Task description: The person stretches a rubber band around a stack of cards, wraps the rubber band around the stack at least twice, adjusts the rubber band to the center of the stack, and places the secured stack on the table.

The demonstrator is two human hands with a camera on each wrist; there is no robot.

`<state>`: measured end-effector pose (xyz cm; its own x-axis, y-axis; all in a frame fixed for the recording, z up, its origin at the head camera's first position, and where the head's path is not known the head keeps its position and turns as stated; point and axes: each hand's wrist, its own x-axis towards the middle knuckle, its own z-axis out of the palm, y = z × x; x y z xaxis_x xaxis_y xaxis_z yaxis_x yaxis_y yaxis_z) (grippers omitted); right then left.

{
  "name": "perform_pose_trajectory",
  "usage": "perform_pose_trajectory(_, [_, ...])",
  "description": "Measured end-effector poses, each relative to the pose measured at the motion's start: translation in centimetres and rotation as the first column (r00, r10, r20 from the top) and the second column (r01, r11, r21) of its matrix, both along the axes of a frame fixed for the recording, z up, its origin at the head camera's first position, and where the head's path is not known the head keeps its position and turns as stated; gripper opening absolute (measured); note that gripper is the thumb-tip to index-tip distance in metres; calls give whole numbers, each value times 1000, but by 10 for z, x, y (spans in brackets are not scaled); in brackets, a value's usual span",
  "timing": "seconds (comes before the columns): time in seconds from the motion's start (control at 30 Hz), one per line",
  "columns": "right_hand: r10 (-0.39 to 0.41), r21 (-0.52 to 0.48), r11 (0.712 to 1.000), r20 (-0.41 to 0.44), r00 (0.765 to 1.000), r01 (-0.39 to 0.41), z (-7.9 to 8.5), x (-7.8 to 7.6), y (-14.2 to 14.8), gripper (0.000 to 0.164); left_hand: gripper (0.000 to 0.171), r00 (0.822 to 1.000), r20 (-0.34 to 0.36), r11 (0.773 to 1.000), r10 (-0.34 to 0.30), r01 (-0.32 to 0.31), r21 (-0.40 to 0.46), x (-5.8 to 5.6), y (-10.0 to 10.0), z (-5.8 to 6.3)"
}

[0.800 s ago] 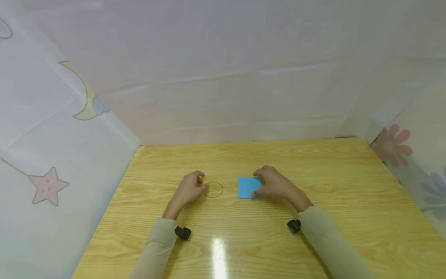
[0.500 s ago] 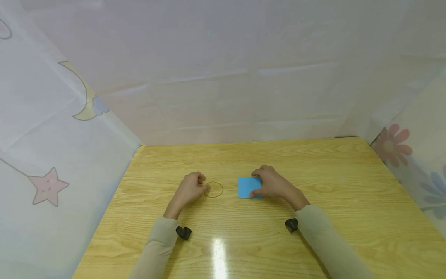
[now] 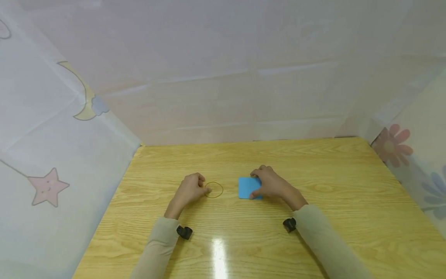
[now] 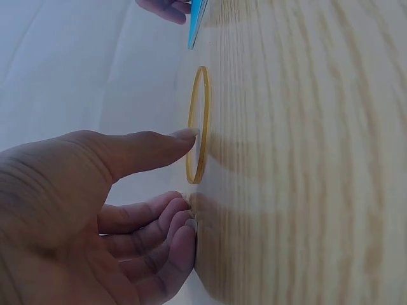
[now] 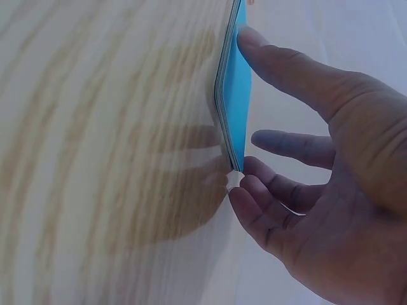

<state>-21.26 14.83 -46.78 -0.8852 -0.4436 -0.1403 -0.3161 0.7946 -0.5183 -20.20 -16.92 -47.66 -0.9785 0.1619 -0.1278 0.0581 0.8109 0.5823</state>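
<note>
A thin yellow rubber band (image 3: pixel 223 189) lies as a loop on the wooden table. My left hand (image 3: pixel 189 188) is at its left side, thumb tip over or against the band's edge; exact contact cannot be told. In the left wrist view the band (image 4: pixel 206 95) is whole, and the other fingers bend loosely near the tabletop. To the right lies a small stack of blue square sheets (image 3: pixel 246 188). My right hand (image 3: pixel 273 183) spreads around its right end, thumb at the near edge. Layered edges of the stack (image 5: pixel 238 108) show in the right wrist view, fingers ungripped.
The wooden table (image 3: pixel 223 221) reaches back to a pale cloth wall (image 3: pixel 209 112). More cloth with printed figures hangs at the left and right sides. A small black camera (image 3: pixel 184 232) sits at the left cuff, another black camera (image 3: pixel 289 224) at the right.
The right hand has shifted slightly left over the blue stack. The left hand has edged a little right, its thumb further onto the rubber band. Band and stack have stayed in place.
</note>
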Motion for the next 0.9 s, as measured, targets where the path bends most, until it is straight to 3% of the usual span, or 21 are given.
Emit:
perform_pose_trajectory(0.37, [-4, 0, 1000, 31, 1000, 4, 0, 0, -1, 73, 33, 997, 55, 997, 63, -64, 31, -4, 3, 2])
perform_pose_trajectory(0.63, [-1, -4, 1000, 56, 998, 1, -3, -5, 1, 72, 18, 996, 65, 997, 54, -57, 49, -5, 5, 4])
perform_pose_trajectory(0.9, [14, 23, 1000, 110, 994, -16, -3, -10, 0, 65, 11, 998, 59, 999, 25, -23, -28, 1, 14, 11])
